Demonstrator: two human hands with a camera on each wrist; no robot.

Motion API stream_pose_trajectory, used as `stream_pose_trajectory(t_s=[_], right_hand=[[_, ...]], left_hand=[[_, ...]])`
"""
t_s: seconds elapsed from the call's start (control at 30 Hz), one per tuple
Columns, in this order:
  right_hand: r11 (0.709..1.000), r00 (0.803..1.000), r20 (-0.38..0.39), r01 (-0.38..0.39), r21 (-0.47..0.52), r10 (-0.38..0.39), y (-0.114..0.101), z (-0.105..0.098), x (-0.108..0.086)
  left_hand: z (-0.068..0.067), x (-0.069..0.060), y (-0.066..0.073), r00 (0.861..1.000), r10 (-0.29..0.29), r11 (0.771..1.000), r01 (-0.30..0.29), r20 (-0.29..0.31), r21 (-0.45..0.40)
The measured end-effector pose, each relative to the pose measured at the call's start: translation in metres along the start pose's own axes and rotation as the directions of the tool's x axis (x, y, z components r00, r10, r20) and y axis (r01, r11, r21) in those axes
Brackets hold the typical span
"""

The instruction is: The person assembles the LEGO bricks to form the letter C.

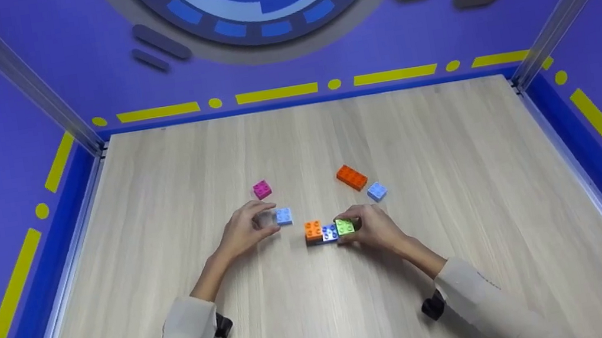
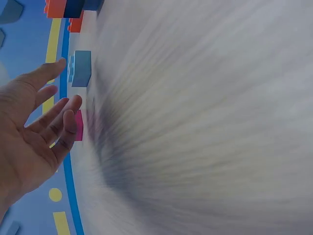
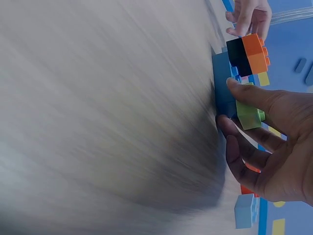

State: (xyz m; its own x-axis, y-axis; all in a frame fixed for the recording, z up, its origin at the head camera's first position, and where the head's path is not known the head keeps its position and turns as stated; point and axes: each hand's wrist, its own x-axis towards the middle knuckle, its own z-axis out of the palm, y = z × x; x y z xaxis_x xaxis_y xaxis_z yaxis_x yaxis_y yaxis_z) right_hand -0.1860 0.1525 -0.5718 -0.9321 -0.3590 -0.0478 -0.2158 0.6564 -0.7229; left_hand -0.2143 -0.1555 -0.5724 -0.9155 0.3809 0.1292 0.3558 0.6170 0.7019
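Note:
My right hand (image 1: pixel 375 226) pinches the small built stack at its right end, thumb and fingers about the lime green brick (image 1: pixel 345 226). That brick sits on one end of a longer blue brick (image 3: pixel 222 81). On the other end stands a dark brick (image 3: pixel 238 56) topped by an orange brick (image 1: pixel 313 228). Just left of a loose light blue brick (image 1: pixel 283 216), my left hand (image 1: pixel 243 227) has its thumb and fingers spread, with a gap before the brick in the head view. The left wrist view shows this light blue brick (image 2: pixel 82 68) beyond the thumb tip.
A magenta brick (image 1: pixel 262 189) lies beyond my left hand. Farther back on the right are a long red-orange brick (image 1: pixel 351 177) and a second light blue brick (image 1: pixel 376 191). Blue walls (image 1: pixel 321 64) border the wooden table (image 1: pixel 312 322) at the back and sides.

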Motion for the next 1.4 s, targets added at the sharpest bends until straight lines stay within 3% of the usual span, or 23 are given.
stream_pose_trajectory(t_s=[0.23, 0.5, 0.8, 1.17, 1.4], right_hand=[[1.0, 1.0, -0.001, -0.018, 0.004, 0.018, 0.0, 0.001, 0.0], [0.999, 1.0, 0.001, -0.019, 0.028, 0.019, 0.0, 0.001, -0.001], [1.0, 1.0, -0.003, 0.014, 0.011, -0.014, -0.001, 0.001, -0.002], [1.0, 1.0, -0.026, 0.007, 0.021, -0.006, -0.001, 0.003, -0.004], [1.0, 1.0, -0.031, -0.001, 0.011, 0.001, -0.002, 0.003, -0.006]], left_hand=[[0.005, 0.0, 0.0, 0.997, -0.066, 0.998, 0.064, 0.043, 0.027], [0.015, 0.006, 0.006, 0.992, -0.119, 0.992, 0.118, 0.03, 0.043], [0.022, 0.009, 0.01, 0.995, -0.093, 0.993, 0.095, -0.022, 0.072], [0.018, 0.01, 0.02, 0.996, -0.085, 0.996, 0.085, -0.009, 0.008], [0.015, 0.012, 0.035, 1.0, 0.004, 0.998, -0.004, 0.009, -0.059]])
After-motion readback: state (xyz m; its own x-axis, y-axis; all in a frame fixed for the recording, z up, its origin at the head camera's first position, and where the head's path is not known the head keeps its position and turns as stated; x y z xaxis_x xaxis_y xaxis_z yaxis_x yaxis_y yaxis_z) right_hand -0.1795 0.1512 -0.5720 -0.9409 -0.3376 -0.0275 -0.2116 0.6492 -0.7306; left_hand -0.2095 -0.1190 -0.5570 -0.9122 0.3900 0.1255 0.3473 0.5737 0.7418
